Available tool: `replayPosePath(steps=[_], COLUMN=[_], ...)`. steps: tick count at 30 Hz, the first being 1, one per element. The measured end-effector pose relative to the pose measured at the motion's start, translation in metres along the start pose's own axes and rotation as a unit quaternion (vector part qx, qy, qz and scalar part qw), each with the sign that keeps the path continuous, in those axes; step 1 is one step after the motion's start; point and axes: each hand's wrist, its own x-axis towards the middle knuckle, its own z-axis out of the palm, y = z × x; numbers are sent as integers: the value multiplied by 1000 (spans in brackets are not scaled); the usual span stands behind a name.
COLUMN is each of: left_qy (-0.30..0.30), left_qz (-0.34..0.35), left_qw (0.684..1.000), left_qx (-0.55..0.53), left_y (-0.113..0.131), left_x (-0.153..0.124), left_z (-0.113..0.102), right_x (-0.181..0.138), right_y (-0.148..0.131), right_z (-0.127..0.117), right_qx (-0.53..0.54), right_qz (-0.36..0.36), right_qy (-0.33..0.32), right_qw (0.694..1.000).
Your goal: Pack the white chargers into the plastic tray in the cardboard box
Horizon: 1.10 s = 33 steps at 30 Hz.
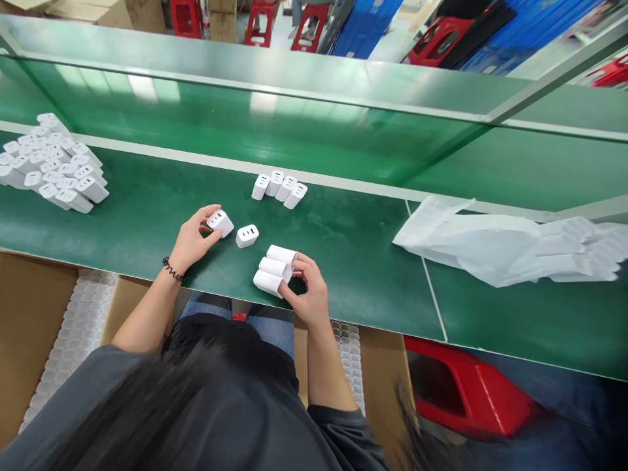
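Note:
My left hand (pixel 192 239) pinches a white charger block (pixel 220 222) that rests on the green table (pixel 343 242). Just to its right lies a second white charger (pixel 246 235), untouched. My right hand (pixel 307 291) closes round the end of a stack of three white chargers (pixel 275 269) lying side by side near the table's front edge. Further back, a row of several white chargers (pixel 279 186) stands together.
A big pile of white chargers (pixel 52 163) lies at the far left. White plastic bags (pixel 510 245) lie crumpled at the right. Below the table are cardboard boxes with white trays (pixel 73 333) and a red stool (pixel 466 389). Red stools and blue crates stand behind the back rail.

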Motion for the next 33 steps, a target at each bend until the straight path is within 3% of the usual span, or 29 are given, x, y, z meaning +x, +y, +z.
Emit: replayPosePath(steps=[8,16,18,20,21,22,24,27,30,33], left_qy=[-119,-115,-107,-103,-107,-111,-114,-111,-119,-119], left_qz=[75,140,106,20,-39,-102,-213,-298,-313,-312], left_qw=[983,958,975,994,989,968,896,812,792,795], left_qx=[114,223,165,11,-92,-199,-373,-489,-511,-506], left_y=[21,33,34,34,34,33,34,33,31,29], left_x=[22,13,15,16,16,15,11,4,-2,-7], left_z=[13,37,40,39,37,35,30,27,30,39], right_x=[-1,-2,-2,-2,-2,-1,-1,-1,1,6], right_y=[-2,-2,-3,-3,-2,-2,0,-1,-9,-19], right_z=[0,-1,-1,-2,-3,-4,-6,-8,-2,10], right_qx=[-31,-10,-8,-8,-6,-1,26,120,236,274], right_qz=[-17,-15,-17,-18,-20,-19,-12,-13,-27,-11], right_qy=[-1,-1,1,-2,-6,-13,-32,-64,-93,-98], right_qw=[999,1000,1000,1000,1000,1000,999,991,967,957])
